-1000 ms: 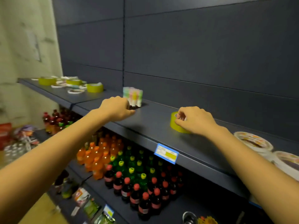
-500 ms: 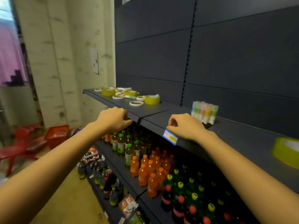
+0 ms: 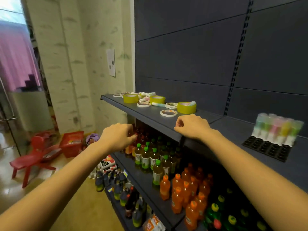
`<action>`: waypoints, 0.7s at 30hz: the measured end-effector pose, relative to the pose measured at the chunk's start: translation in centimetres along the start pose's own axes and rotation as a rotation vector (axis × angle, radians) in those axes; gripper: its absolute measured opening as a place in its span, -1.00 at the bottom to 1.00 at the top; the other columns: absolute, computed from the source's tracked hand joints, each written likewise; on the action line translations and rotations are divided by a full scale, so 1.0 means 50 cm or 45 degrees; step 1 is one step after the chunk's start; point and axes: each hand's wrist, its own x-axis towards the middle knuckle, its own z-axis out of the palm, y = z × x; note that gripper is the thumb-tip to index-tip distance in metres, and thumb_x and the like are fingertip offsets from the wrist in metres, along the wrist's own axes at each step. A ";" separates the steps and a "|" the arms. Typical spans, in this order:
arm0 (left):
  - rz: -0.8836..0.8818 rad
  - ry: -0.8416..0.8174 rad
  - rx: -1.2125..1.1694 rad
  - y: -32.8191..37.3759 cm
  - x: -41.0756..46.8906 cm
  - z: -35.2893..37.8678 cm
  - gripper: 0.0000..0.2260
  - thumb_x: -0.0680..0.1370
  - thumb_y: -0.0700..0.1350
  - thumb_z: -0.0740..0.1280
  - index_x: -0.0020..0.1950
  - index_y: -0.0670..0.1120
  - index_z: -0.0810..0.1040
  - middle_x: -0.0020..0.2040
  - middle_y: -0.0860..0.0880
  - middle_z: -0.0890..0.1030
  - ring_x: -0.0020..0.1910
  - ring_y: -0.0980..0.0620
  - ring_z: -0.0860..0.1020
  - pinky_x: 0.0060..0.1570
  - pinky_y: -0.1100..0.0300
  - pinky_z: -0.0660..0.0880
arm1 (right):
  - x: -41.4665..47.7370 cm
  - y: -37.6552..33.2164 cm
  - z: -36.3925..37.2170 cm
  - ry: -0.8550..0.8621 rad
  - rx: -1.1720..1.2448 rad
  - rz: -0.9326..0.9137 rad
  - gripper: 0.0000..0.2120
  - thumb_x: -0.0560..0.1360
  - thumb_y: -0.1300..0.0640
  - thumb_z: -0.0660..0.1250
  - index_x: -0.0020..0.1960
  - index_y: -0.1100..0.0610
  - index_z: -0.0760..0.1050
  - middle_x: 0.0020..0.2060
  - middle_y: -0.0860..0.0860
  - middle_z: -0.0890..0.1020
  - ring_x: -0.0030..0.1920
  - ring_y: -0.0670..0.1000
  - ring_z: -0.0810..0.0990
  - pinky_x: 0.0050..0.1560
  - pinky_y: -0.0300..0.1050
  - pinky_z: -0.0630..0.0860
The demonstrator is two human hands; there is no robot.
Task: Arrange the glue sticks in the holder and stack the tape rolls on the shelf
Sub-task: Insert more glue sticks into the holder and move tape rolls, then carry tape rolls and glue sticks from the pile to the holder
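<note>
Dark grey panels backed a shop shelf (image 3: 150, 115) that ran from a pale papered wall on the left toward the right edge of the view. At its far left end lay a loose scatter: three yellow tape rolls (image 3: 186, 107) standing flat, several thin white tape rolls (image 3: 168, 113) lying among and just in front of them, and a few pastel glue sticks (image 3: 158, 104) on their sides between the rolls. Well apart from these, on the right, a black holder (image 3: 266, 148) sat on the same shelf with a block of upright glue sticks filling its back rows; its front rows showed bare slots.

The right hand (image 3: 191, 127) rested on the shelf's front edge, just in front of the nearest white roll, knuckles up and fingers curled under, with nothing seen in them. The left hand (image 3: 117, 137) hung in the air below and left of the shelf edge, fingers bent in toward the thumb; its palm faced away, so I could not tell whether it held anything.

Below stood rows of green-capped bottles (image 3: 146, 158) and orange bottles (image 3: 178, 189). A red chair (image 3: 33, 158) and a red basket (image 3: 71, 143) sat on the floor by the wall.
</note>
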 end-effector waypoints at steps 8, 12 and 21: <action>0.108 0.044 -0.048 -0.023 0.229 0.066 -0.70 0.57 0.13 0.19 0.12 -0.04 0.52 0.07 -0.03 0.62 0.03 -0.06 0.57 -0.14 0.13 0.43 | 0.233 0.047 0.041 -0.002 -0.010 0.064 -0.79 0.56 -0.04 0.19 0.01 0.03 0.54 0.04 0.02 0.58 -0.01 0.04 0.48 -0.12 -0.12 0.36; 0.127 0.032 -0.023 -0.025 0.347 0.075 -0.71 0.57 0.13 0.19 0.09 -0.04 0.53 0.08 -0.06 0.61 0.06 -0.08 0.57 -0.07 0.09 0.45 | 0.338 0.079 0.035 0.015 -0.013 0.143 -0.79 0.56 -0.02 0.21 0.04 0.05 0.56 0.00 0.00 0.56 0.03 0.07 0.49 0.00 -0.08 0.38; 0.256 0.067 -0.226 0.000 0.564 0.140 -0.74 0.57 0.08 0.23 0.07 -0.06 0.56 0.07 -0.08 0.61 0.05 -0.07 0.55 -0.02 0.06 0.50 | 0.474 0.199 0.028 0.154 0.060 0.396 -0.80 0.53 0.01 0.23 0.09 0.02 0.54 0.14 0.08 0.58 0.12 0.15 0.53 0.01 -0.03 0.44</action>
